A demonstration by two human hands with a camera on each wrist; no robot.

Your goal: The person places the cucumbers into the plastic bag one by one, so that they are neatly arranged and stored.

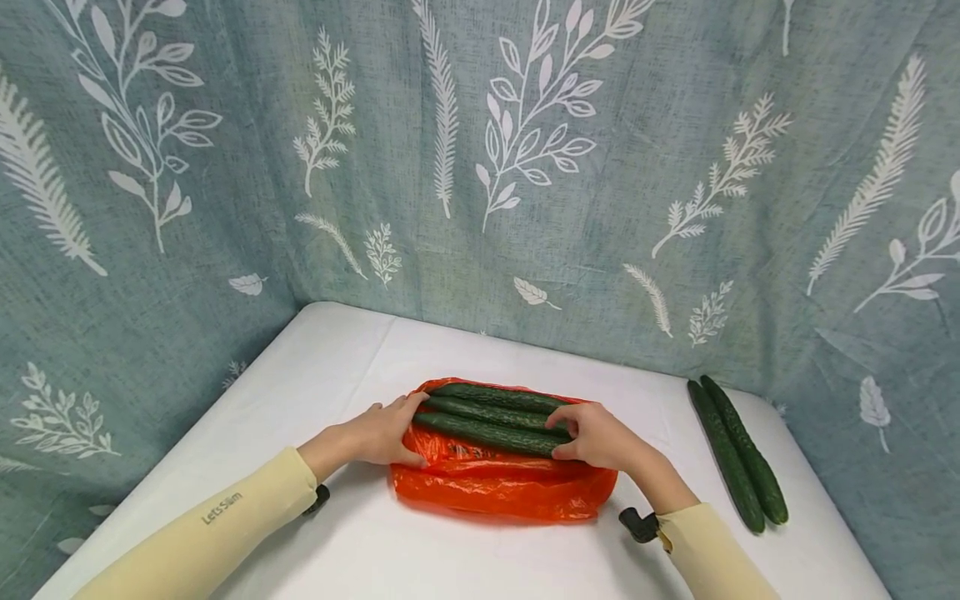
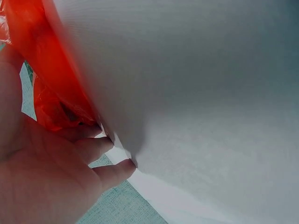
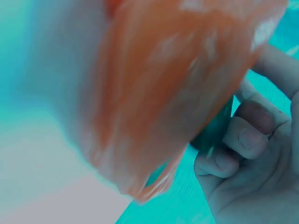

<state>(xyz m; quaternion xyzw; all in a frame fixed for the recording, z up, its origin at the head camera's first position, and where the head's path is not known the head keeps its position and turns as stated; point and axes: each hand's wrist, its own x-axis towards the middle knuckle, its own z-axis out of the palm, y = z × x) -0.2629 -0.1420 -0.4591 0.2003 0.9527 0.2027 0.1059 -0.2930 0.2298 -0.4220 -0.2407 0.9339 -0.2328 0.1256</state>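
Note:
An orange-red plastic bag lies on the table with its opening upward. Three long dark green cucumbers rest side by side in it, their upper sides showing. My left hand is at the bag's left end, fingers stretched along the far corner and thumb on the near side. In the left wrist view its fingers are extended beside the bag. My right hand has curled fingers at the cucumbers' right ends. In the right wrist view these fingers bend against a cucumber end, partly hidden by the bag.
Two more cucumbers lie together near the right edge of the white table. A blue-green curtain with white leaf patterns stands behind and beside the table.

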